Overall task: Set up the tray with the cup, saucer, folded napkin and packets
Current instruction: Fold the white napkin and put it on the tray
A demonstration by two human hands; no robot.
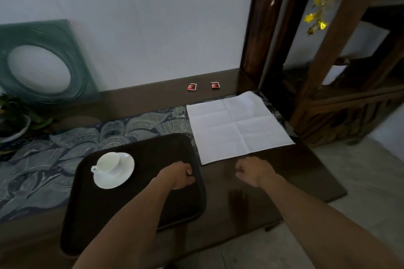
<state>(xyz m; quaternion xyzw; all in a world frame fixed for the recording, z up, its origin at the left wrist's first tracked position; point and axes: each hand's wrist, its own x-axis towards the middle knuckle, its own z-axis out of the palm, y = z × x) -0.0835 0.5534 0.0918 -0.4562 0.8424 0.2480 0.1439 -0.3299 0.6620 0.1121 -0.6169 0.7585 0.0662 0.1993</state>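
Neither hand grips anything: your left hand hangs loosely curled over the right part of the dark rectangular tray, and your right hand hovers empty just below the unfolded white square paper napkin at centre right. Fold along its existing creases, pinning one corner flat with the left (thin paper slides). The white ceramic cup already sits on its white round saucer at the tray's upper left; the two small red packets wait by the wall above the napkin.
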